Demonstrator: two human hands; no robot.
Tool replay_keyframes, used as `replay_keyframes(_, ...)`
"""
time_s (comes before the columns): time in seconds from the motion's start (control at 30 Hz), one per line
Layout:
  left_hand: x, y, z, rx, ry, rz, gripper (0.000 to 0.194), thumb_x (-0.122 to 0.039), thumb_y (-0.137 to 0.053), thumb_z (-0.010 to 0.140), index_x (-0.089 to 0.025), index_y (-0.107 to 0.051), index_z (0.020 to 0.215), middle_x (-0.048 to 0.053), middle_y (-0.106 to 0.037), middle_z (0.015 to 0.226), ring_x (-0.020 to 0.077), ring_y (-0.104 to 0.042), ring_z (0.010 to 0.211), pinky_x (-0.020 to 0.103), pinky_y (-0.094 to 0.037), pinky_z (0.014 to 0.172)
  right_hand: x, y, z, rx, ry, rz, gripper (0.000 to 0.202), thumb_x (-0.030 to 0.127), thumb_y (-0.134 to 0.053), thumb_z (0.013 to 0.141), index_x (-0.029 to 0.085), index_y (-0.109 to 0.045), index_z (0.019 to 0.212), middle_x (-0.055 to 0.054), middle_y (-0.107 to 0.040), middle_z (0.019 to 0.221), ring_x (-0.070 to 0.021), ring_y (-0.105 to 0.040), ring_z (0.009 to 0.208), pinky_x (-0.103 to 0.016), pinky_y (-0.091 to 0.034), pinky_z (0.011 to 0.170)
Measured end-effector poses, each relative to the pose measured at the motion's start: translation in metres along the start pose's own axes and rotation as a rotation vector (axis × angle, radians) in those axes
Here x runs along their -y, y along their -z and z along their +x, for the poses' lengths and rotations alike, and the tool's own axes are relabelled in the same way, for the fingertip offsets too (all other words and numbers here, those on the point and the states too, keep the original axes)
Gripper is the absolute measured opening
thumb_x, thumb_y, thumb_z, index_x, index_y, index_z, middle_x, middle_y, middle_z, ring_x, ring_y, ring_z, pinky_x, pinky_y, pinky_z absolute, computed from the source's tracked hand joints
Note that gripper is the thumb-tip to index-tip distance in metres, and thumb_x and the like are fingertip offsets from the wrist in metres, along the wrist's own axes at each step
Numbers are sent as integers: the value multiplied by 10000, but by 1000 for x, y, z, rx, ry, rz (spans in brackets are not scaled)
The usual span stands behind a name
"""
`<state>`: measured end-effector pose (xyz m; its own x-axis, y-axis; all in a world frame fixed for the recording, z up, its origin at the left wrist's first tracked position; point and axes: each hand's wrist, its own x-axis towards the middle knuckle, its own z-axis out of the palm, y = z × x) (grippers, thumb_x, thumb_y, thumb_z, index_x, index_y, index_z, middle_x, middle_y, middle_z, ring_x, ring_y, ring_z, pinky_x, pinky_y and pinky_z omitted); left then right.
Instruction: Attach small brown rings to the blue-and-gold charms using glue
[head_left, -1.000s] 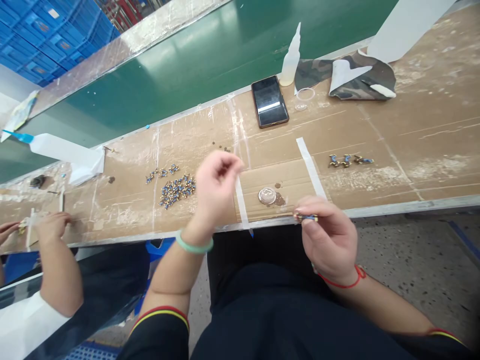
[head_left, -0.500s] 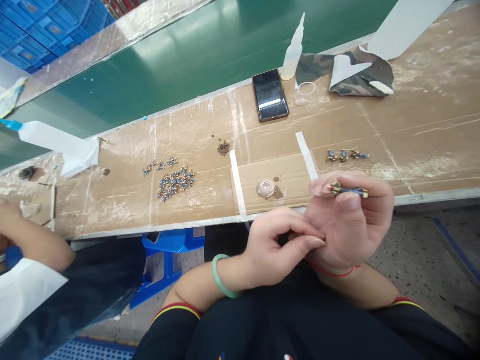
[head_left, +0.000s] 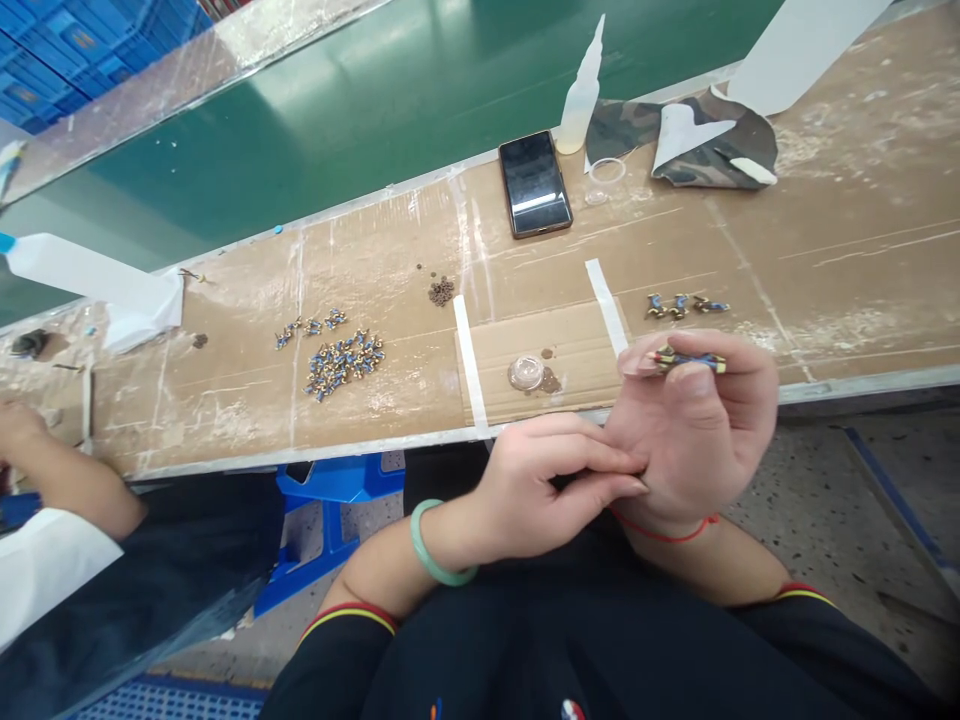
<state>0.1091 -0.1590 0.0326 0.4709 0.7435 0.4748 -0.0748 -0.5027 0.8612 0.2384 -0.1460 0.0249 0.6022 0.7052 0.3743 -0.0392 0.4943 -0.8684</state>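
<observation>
My right hand is turned palm up and holds a small blue-and-gold figure-like piece between thumb and fingers. Against the palm of that hand, near the wrist, my left hand has its thumb and fingers pinched together; whatever is between them is hidden or too small to make out. Just beyond my hands, a small round clear dish rests on a cardboard sheet beside some brown spots. Several similar blue-and-gold pieces lie in a row past my right hand.
A heap of blue-and-gold pieces and a cluster of little brown discs lie to the left. Behind are a phone, a nozzle bottle and camouflage cloth. A co-worker's arm is at far left, near a blue stool.
The whole view has shifted slightly. My hands keep nearly the same pose, the right still holding the small piece and the left still pinched at the right palm.
</observation>
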Motion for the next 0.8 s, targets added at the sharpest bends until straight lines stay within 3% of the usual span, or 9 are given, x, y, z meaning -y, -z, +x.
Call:
replay_keyframes(0.17,-1,27,22,260,118,-18,218,-337,-832,1027,-169,-839,889,102,-845,877,192,-810,799,269,-668,781,4,0,-11,71,-199,95,144,470,-862,961,340,-846,1021,4,-646,857,-178,-611,827,-348,-487,765)
replay_keyframes(0.27,5,31,29,299,171,-128,292,-410,-871,990,-181,-820,815,73,-792,767,164,-745,695,253,-625,698,6,0,-13,144,-219,137,153,486,-864,974,353,-851,1048,-3,-683,899,-184,-637,842,-352,-516,766)
replay_keyframes(0.37,18,24,27,223,246,-471,343,-460,-950,902,-189,-797,757,33,-729,696,110,-645,552,214,-551,545,4,1,-9,205,-222,160,135,499,-840,998,380,-849,1060,-9,-684,909,-192,-638,830,-358,-550,752)
replay_keyframes(0.47,28,15,18,48,373,-927,346,-454,-964,877,-198,-772,746,-23,-615,647,50,-470,429,169,-435,406,-1,4,-1,246,-266,204,142,509,-830,1007,375,-847,1050,-6,-651,882,-180,-623,825,-339,-564,774)
replay_keyframes(0.53,29,12,11,-51,451,-1116,332,-419,-971,866,-204,-752,738,-49,-520,625,36,-355,425,142,-363,367,-4,7,3,256,-297,215,162,519,-832,1004,362,-836,1046,-6,-641,885,-177,-616,828,-331,-567,783)
replay_keyframes(0.63,28,14,5,-103,499,-1212,324,-385,-980,855,-209,-734,740,-55,-447,630,45,-288,465,115,-307,352,-7,10,7,280,-327,169,204,550,-855,983,356,-819,1035,-6,-660,922,-174,-616,831,-327,-572,783)
replay_keyframes(0.8,27,24,0,-112,501,-1209,360,-406,-988,845,-212,-705,734,-44,-437,652,61,-316,494,121,-321,356,-12,17,8,382,-316,84,225,566,-905,940,364,-850,1022,7,-728,903,-165,-668,830,-307,-584,764)
